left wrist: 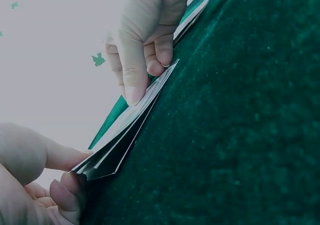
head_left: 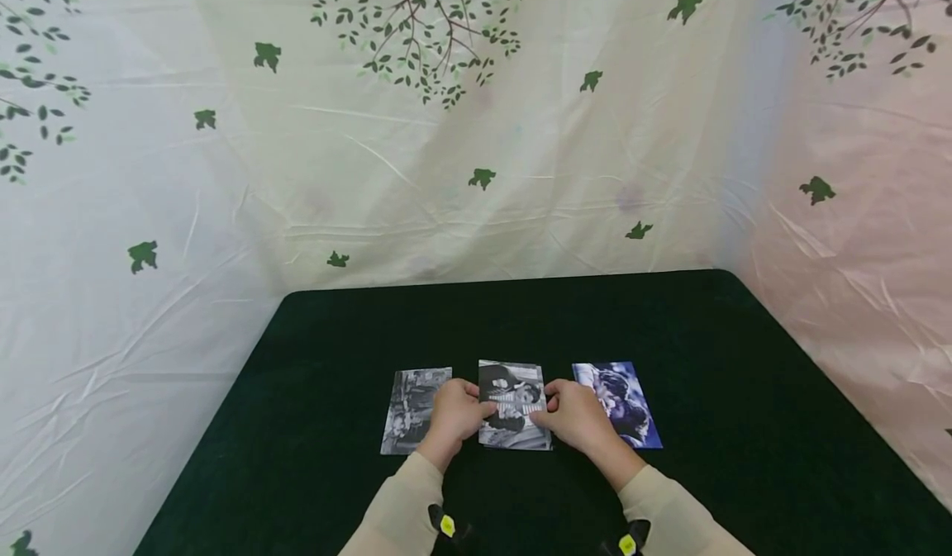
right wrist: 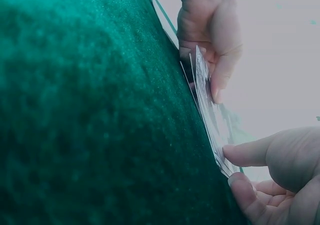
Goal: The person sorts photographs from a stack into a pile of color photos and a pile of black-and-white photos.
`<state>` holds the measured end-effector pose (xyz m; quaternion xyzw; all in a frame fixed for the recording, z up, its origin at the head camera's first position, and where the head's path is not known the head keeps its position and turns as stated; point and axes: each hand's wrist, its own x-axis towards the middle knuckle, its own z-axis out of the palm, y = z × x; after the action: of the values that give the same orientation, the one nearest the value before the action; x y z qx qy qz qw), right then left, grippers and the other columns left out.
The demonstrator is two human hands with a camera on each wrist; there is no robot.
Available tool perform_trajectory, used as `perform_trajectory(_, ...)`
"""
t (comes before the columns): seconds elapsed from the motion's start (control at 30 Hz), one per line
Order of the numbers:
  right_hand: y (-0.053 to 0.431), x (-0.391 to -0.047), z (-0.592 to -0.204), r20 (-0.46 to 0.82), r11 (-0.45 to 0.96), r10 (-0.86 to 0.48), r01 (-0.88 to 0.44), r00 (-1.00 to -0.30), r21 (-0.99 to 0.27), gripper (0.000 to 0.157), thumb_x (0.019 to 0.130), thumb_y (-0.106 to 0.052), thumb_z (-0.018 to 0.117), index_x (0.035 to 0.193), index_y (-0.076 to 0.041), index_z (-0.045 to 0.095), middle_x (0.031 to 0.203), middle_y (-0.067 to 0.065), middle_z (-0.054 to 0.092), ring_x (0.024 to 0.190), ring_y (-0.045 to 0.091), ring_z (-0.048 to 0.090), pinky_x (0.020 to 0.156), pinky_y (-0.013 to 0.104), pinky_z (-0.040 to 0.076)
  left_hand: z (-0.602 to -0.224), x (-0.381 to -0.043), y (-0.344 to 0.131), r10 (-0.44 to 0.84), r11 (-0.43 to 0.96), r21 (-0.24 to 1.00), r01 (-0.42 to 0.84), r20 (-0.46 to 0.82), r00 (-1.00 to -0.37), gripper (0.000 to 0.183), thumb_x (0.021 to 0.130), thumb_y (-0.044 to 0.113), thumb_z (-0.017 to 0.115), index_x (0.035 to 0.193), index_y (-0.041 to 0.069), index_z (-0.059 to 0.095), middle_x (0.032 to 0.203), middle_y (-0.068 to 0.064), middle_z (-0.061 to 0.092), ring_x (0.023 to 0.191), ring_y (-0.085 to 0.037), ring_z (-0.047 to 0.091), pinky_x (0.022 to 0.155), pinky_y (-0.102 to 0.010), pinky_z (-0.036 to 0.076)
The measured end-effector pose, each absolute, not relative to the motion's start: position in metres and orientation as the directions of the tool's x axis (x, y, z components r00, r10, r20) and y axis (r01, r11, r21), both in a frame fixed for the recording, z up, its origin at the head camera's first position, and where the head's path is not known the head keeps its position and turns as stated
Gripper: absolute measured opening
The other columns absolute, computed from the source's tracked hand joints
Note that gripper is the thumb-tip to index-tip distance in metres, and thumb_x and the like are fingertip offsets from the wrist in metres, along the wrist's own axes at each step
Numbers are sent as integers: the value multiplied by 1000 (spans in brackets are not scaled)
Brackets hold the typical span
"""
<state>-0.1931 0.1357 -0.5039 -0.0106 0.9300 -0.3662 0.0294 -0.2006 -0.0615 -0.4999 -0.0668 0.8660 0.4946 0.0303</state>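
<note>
A small stack of black-and-white photo cards point(head_left: 511, 432) lies at the middle of the dark green table, its layers slightly fanned apart at the near edge. My left hand point(head_left: 455, 414) pinches the stack's left edge, thumb on top and fingers beneath. From the other side my right hand point(head_left: 578, 415) pinches the right edge, its thumb also on the top picture. In the left wrist view the cards point(left wrist: 131, 120) are tilted, with gaps between them. The right wrist view shows the same cards point(right wrist: 212, 120) between both hands.
Left of the stack lies another black-and-white photo card point(head_left: 405, 411), partly behind the left hand. A blue-toned photo card point(head_left: 630, 407) lies to the right, partly covered by the right hand. Beyond the green tabletop point(head_left: 506, 316) hangs a pale curtain point(head_left: 446, 234) with leaf prints.
</note>
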Motion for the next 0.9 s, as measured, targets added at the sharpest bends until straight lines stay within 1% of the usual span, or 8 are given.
perform_trajectory(0.13, 136, -193, -504, -47, 734, -43, 1, -998, -679, 44, 76, -25, 82, 110, -2, 64, 77, 1, 57, 63, 15, 52, 55, 29, 45, -497, -200, -61, -65, 515, 847, -131, -114, -991, 27, 78, 10, 78, 93, 1, 58, 72, -6, 57, 62, -17, 53, 53, -30, 42)
perform_trajectory(0.33, 137, -194, -503, -59, 728, -44, 8, -997, -686, 45, 77, -26, 81, 111, -2, 64, 78, 2, 56, 63, 15, 52, 55, 29, 45, -494, -201, -61, -58, 493, 862, -117, -102, -993, 15, 89, 11, 67, 98, 1, 61, 80, -6, 60, 68, -17, 56, 58, -30, 46)
perform_trajectory(0.43, 138, -194, -503, -68, 723, -50, 10, -996, -691, 45, 78, -26, 80, 112, -2, 64, 78, 2, 57, 63, 15, 53, 55, 29, 45, -493, -202, -61, -55, 476, 874, -99, -83, -995, 12, 91, 9, 63, 98, -1, 63, 81, -7, 62, 67, -17, 58, 57, -31, 47)
perform_trajectory(0.63, 141, -194, -502, -94, 677, -59, 29, -994, -735, 43, 84, -30, 74, 115, -3, 63, 76, 2, 58, 61, 16, 55, 54, 30, 47, -493, -204, -65, -22, 378, 920, -100, -99, -995, 15, 93, 7, 57, 103, -3, 62, 77, -8, 60, 58, -15, 54, 53, -30, 45)
perform_trajectory(0.77, 142, -195, -499, -73, 624, -41, 31, -996, -781, 35, 88, -31, 70, 112, -5, 64, 77, 1, 60, 61, 15, 57, 54, 31, 48, -491, -207, -67, -4, 301, 946, -119, -124, -992, 19, 95, 7, 54, 109, -4, 61, 80, -9, 60, 59, -16, 53, 54, -29, 45)
perform_trajectory(0.9, 141, -195, -494, -39, 531, -7, 30, -999, -847, 22, 91, -24, 66, 105, -7, 67, 78, 3, 62, 64, 17, 59, 57, 31, 50, -486, -207, -70, -3, 272, 953, -132, -137, -991, 22, 97, 10, 53, 112, -3, 60, 88, -10, 61, 64, -18, 55, 58, -30, 46)
